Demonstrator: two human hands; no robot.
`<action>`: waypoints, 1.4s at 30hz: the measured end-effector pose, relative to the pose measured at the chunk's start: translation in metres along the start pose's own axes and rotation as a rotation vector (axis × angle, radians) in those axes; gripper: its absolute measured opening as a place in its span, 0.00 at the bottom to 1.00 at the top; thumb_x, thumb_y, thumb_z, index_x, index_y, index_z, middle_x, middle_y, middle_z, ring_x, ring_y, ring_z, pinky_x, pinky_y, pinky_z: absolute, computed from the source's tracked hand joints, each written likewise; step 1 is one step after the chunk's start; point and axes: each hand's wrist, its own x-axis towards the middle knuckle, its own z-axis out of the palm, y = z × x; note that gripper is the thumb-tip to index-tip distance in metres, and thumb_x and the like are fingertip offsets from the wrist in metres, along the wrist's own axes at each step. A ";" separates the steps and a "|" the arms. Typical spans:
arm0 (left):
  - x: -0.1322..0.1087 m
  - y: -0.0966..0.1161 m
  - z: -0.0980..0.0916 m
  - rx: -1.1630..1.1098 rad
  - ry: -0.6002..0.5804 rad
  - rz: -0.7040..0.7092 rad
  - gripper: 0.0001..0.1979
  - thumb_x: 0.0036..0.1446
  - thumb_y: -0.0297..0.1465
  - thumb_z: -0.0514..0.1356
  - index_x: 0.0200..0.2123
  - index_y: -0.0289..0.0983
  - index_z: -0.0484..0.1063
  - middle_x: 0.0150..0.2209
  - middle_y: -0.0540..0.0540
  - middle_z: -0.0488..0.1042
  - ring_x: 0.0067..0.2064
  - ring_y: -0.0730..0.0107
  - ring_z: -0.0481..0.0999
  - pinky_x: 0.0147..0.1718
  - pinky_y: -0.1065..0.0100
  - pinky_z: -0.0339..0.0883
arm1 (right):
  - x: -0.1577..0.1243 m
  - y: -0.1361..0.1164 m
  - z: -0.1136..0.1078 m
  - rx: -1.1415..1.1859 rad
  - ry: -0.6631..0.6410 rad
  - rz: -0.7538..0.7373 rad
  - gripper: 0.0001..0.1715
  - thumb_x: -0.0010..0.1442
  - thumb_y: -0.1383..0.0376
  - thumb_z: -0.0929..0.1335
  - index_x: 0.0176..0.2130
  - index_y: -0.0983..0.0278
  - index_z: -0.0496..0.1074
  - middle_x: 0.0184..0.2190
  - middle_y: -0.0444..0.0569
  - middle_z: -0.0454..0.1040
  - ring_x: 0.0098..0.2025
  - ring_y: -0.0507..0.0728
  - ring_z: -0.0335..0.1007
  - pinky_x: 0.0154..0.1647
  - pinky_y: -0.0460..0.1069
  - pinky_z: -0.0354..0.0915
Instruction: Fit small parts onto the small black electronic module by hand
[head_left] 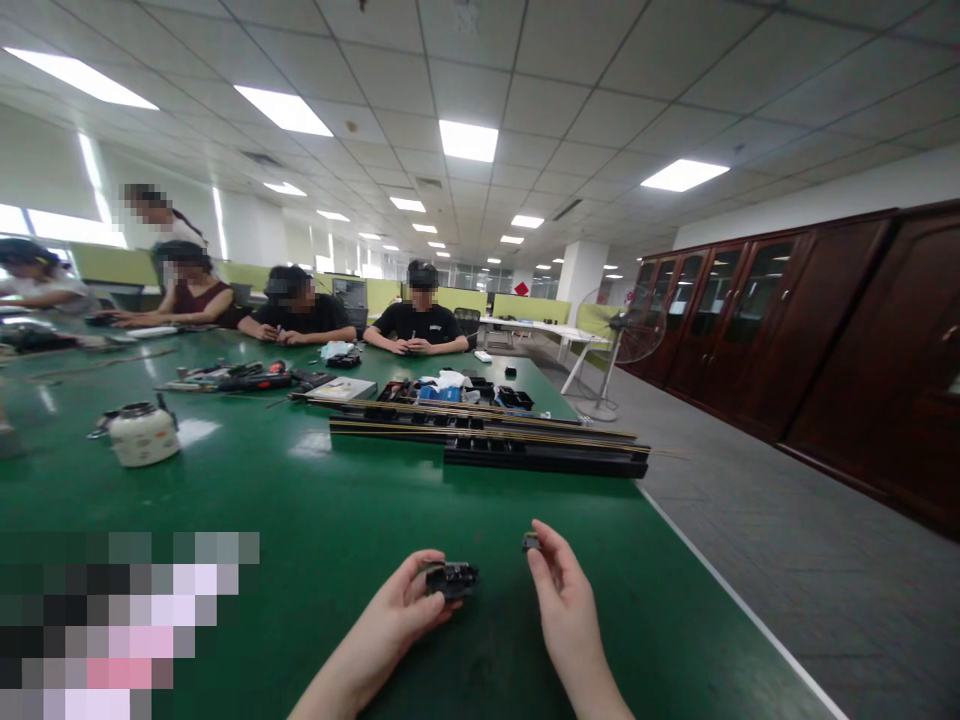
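Note:
Low over the green table (300, 500), my left hand (405, 610) is closed around a small black plastic block (452, 579), held between thumb and fingers. My right hand (562, 590) is a short way to the right of it, and its fingertips pinch a tiny dark part (531, 541). The two hands are apart, with a gap of green table between them. Both forearms come in from the bottom edge.
Long black rails (525, 452) lie across the table ahead, with black parts and a blue item behind them. A white pot (144, 433) stands at left. Several people sit at the far side. The table's right edge (720, 580) borders grey floor, a fan and dark cabinets.

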 end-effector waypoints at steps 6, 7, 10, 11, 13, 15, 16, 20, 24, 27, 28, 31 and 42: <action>-0.001 0.000 -0.003 0.058 0.008 -0.065 0.25 0.37 0.30 0.68 0.42 0.40 0.66 0.42 0.41 0.74 0.39 0.60 0.75 0.45 0.61 0.60 | -0.002 -0.005 0.000 -0.068 -0.030 -0.003 0.22 0.50 0.52 0.67 0.42 0.62 0.71 0.41 0.52 0.75 0.45 0.61 0.69 0.49 0.55 0.63; -0.001 0.000 -0.003 0.059 0.007 -0.065 0.26 0.37 0.30 0.68 0.42 0.40 0.65 0.42 0.41 0.74 0.40 0.60 0.75 0.45 0.61 0.60 | -0.003 -0.006 0.001 -0.089 -0.049 -0.007 0.21 0.49 0.53 0.68 0.40 0.63 0.72 0.39 0.52 0.76 0.43 0.61 0.70 0.47 0.55 0.63; -0.001 0.001 -0.002 0.053 -0.012 -0.068 0.25 0.36 0.30 0.68 0.41 0.40 0.65 0.42 0.41 0.74 0.40 0.61 0.75 0.45 0.62 0.60 | -0.005 -0.007 0.003 -0.159 -0.111 -0.030 0.17 0.47 0.56 0.69 0.36 0.63 0.74 0.34 0.50 0.77 0.39 0.60 0.71 0.45 0.54 0.64; -0.001 0.001 -0.002 0.054 -0.018 -0.069 0.24 0.36 0.30 0.68 0.40 0.40 0.65 0.42 0.42 0.75 0.39 0.62 0.75 0.45 0.62 0.60 | -0.006 -0.008 0.005 -0.177 -0.129 -0.031 0.16 0.47 0.57 0.69 0.36 0.63 0.74 0.33 0.50 0.77 0.39 0.60 0.71 0.45 0.54 0.64; -0.001 0.000 -0.002 0.057 -0.026 -0.067 0.24 0.37 0.30 0.68 0.40 0.40 0.65 0.41 0.42 0.75 0.39 0.62 0.75 0.45 0.62 0.60 | -0.010 -0.009 0.008 -0.196 -0.161 -0.024 0.17 0.47 0.58 0.70 0.38 0.62 0.74 0.34 0.50 0.77 0.40 0.60 0.71 0.46 0.54 0.64; -0.001 0.000 -0.003 0.057 -0.035 -0.065 0.23 0.37 0.29 0.68 0.40 0.40 0.65 0.40 0.43 0.75 0.40 0.62 0.74 0.45 0.62 0.60 | -0.013 -0.010 0.012 -0.187 -0.201 -0.018 0.17 0.47 0.59 0.70 0.38 0.62 0.74 0.35 0.50 0.77 0.40 0.61 0.71 0.46 0.54 0.63; -0.001 -0.001 -0.003 0.054 -0.041 -0.065 0.23 0.37 0.29 0.67 0.40 0.40 0.66 0.40 0.43 0.75 0.40 0.62 0.74 0.45 0.62 0.60 | -0.015 -0.012 0.015 -0.171 -0.227 -0.017 0.16 0.47 0.58 0.70 0.37 0.62 0.75 0.35 0.50 0.77 0.40 0.61 0.71 0.47 0.55 0.63; -0.001 -0.002 -0.002 0.052 -0.053 -0.070 0.23 0.37 0.29 0.68 0.39 0.40 0.66 0.41 0.43 0.74 0.40 0.63 0.74 0.44 0.62 0.61 | -0.021 -0.019 0.022 -0.007 -0.335 0.012 0.17 0.49 0.57 0.69 0.38 0.63 0.73 0.37 0.51 0.77 0.42 0.60 0.72 0.47 0.54 0.64; -0.003 0.001 0.002 0.063 -0.047 -0.065 0.22 0.37 0.29 0.68 0.39 0.40 0.67 0.41 0.44 0.74 0.41 0.63 0.73 0.42 0.63 0.62 | -0.024 -0.025 0.023 0.053 -0.343 0.002 0.16 0.51 0.57 0.68 0.39 0.62 0.72 0.38 0.50 0.77 0.42 0.59 0.72 0.47 0.53 0.64; -0.007 0.005 0.007 0.064 -0.062 -0.061 0.21 0.38 0.28 0.67 0.38 0.40 0.68 0.40 0.45 0.74 0.41 0.64 0.72 0.42 0.64 0.62 | -0.025 -0.025 0.022 -0.060 -0.310 -0.104 0.11 0.52 0.61 0.68 0.37 0.60 0.74 0.40 0.50 0.75 0.45 0.59 0.69 0.49 0.54 0.62; -0.007 0.006 0.008 0.060 -0.066 -0.056 0.21 0.38 0.28 0.67 0.38 0.40 0.68 0.39 0.45 0.74 0.41 0.65 0.72 0.42 0.65 0.61 | -0.026 -0.025 0.022 -0.114 -0.313 -0.144 0.10 0.52 0.63 0.68 0.36 0.59 0.74 0.41 0.50 0.75 0.46 0.59 0.67 0.50 0.54 0.60; -0.007 0.004 0.009 0.052 -0.056 -0.040 0.21 0.38 0.28 0.67 0.38 0.40 0.68 0.38 0.46 0.74 0.39 0.66 0.72 0.40 0.66 0.62 | -0.027 -0.024 0.023 -0.291 -0.376 -0.217 0.09 0.51 0.65 0.68 0.35 0.55 0.75 0.41 0.47 0.74 0.48 0.61 0.65 0.51 0.56 0.57; 0.000 -0.007 0.001 0.036 -0.016 -0.089 0.22 0.38 0.29 0.68 0.39 0.39 0.66 0.39 0.44 0.74 0.39 0.66 0.73 0.41 0.64 0.63 | -0.026 -0.016 0.022 -0.365 -0.440 -0.158 0.12 0.50 0.66 0.68 0.37 0.54 0.75 0.42 0.46 0.74 0.48 0.61 0.65 0.50 0.55 0.58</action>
